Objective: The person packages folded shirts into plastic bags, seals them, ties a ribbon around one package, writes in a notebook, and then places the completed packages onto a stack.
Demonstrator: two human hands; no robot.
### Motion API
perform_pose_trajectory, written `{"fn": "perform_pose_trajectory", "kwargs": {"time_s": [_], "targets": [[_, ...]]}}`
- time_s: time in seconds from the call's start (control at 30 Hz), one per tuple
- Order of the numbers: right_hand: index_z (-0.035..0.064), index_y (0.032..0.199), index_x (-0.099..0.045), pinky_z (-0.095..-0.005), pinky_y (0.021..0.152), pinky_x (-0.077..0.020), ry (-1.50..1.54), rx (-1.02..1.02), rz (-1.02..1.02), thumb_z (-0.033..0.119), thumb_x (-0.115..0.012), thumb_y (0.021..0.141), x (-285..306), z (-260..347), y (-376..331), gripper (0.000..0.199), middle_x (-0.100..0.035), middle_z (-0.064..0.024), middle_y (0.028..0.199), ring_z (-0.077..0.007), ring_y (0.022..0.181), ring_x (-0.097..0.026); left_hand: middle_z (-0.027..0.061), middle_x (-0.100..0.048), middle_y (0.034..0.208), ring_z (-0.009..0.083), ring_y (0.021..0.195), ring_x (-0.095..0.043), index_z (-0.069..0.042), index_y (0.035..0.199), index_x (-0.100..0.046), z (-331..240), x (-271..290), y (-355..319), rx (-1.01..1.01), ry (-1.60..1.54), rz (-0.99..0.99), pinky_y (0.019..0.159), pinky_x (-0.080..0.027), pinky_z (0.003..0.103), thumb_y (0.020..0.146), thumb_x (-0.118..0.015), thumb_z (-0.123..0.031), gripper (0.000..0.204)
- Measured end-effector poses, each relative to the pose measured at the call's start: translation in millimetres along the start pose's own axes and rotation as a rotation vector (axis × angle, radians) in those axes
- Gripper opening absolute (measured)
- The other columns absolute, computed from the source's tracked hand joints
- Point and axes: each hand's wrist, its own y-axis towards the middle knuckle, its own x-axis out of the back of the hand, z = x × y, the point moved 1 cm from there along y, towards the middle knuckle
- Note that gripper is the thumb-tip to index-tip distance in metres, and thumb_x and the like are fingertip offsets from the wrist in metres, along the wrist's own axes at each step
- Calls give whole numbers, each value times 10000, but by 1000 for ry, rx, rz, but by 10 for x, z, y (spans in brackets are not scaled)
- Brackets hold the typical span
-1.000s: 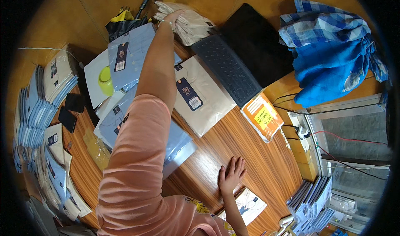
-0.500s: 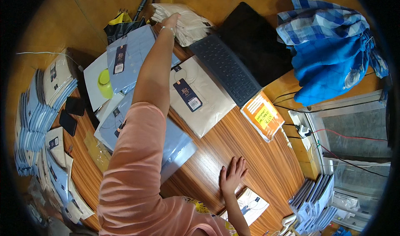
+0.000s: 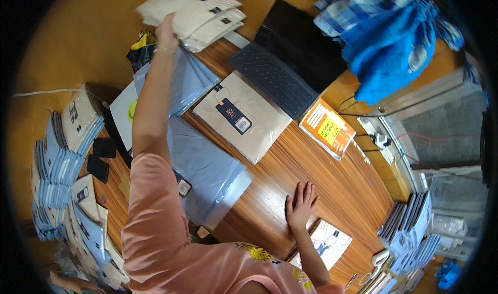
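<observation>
My left hand (image 3: 166, 33), at the end of a stretched arm, grips the near edge of a small stack of cream garments in clear bags (image 3: 194, 8) at the table's far edge. The fingertips are partly hidden by the bags. My right hand (image 3: 302, 206) lies flat on the wooden table (image 3: 332, 185), fingers spread, holding nothing. Close to its wrist sits a white packet with a dark printed design (image 3: 329, 242). Between the hands lie a bagged cream garment with a dark tag (image 3: 259, 125) and bagged light blue garments (image 3: 207, 161), partly covered by my left arm.
An open black laptop (image 3: 275, 78) stands at the back, with an orange packet (image 3: 328, 129) beside it. Stacks of folded garments (image 3: 57, 159) fill the left side; further stacks (image 3: 407, 226) stand at right. A folded umbrella (image 3: 140, 50) and hanging blue cloths (image 3: 386, 50) are behind.
The cream stack has come up and shifted left in my left hand, its packs now fanned and tilted. My right hand stays flat on the table. The whole view has shifted slightly.
</observation>
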Motion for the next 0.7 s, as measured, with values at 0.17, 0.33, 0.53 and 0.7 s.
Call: {"fn": "perform_pose_trajectory", "kwargs": {"time_s": [0.17, 0.33, 0.53, 0.7], "targets": [[134, 1365, -353, -551, 1070, -60, 63, 24, -59, 375, -484, 863, -5, -46, -20, 572, -242, -167, 1445, -321, 1350, -186, 113, -555, 1142, 231, 1042, -540, 31, 1175, -492, -1022, 436, -230, -163, 243, 275, 934, -429, 358, 843, -597, -245, 445], [124, 1353, -359, -552, 1071, -45, 72, 40, -99, 409, -444, 890, -121, -101, 0, 550, -250, -145, 1441, -293, 1357, -167, 131, -511, 1235, 258, 1133, -498, 16, 1242, -447, -1709, 185, -1579, -57, 341, 99, 961, -409, 407, 886, -469, -303, 478], [83, 1251, -484, -487, 1052, -190, 726, -22, -270, 325, -508, 881, 176, -538, -321, 443, -489, -163, 1256, -296, 1261, -345, 151, -468, 1274, 286, 1146, -479, 11, 1277, -395, -1422, -65, -3193, 161, 236, 131, 973, -389, 426, 861, -467, -332, 544], [38, 1167, -527, -432, 886, -370, 206, -286, -587, 213, -660, 743, 830, -1283, -1359, 477, -540, -188, 1072, -351, 1021, -476, 133, -478, 1269, 281, 1137, -491, -8, 1283, -398, -1046, 80, -4528, 456, 140, 202, 950, -411, 425, 853, -455, -349, 551]]}}
